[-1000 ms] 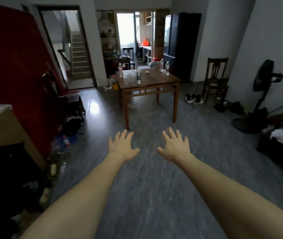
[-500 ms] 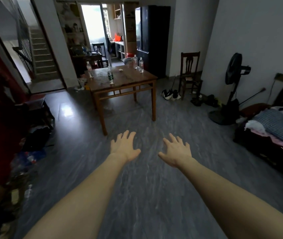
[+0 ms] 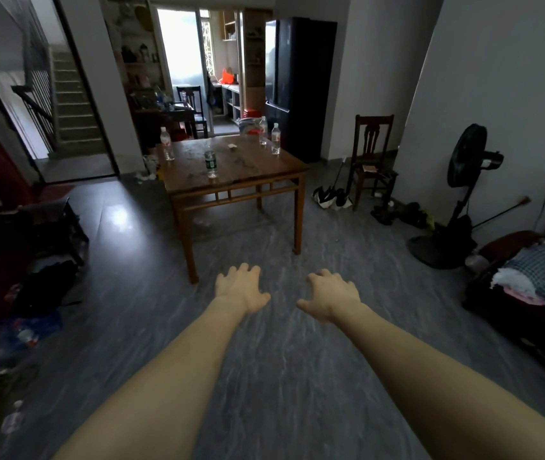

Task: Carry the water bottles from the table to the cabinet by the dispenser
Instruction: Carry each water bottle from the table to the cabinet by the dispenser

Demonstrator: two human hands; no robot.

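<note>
A square wooden table stands ahead of me on the grey floor. Several clear water bottles stand on it: a red-labelled bottle at the left edge, a green-labelled bottle near the front middle, and two red-labelled bottles at the far right corner. My left hand and my right hand are stretched out palms down over the floor, short of the table. Both are empty with fingers slightly curled and apart. No cabinet or dispenser is in sight.
A dark fridge stands behind the table. A wooden chair, shoes and a standing fan line the right wall, with a clothes-covered couch at far right. Bags and clutter lie along the left; stairs at back left.
The table has come nearer and shifted toward the centre as I walk forward. Both hands stay empty; their fingers have curled a little.
</note>
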